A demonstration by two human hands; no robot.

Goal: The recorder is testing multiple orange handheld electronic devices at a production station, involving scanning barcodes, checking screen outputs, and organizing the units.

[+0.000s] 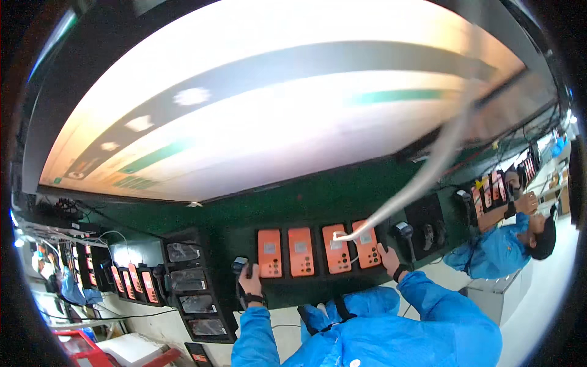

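Note:
Several orange phone-shaped slabs with round camera holes lie side by side in a black tray (284, 279). Among them are the leftmost slab (269, 257) and the rightmost slab (368, 248). At the tray's left edge is my left hand (250, 282), its fingers bent against the rim. My right hand (390, 260) closes on the opposite edge, thumb side toward the rightmost slab. A black handheld scanner (239, 263) with a cable sits right beside my left fingers. Above the slabs, a white cable (422, 174) crosses down and ends over them.
A large lit screen (275, 122) fills the far side. Left stands a black rack (189, 281) with wrapped items. Another scanner (405, 230) rests beyond my right hand. A co-worker in blue (498, 248) works at the right, beside more orange slabs (489, 191).

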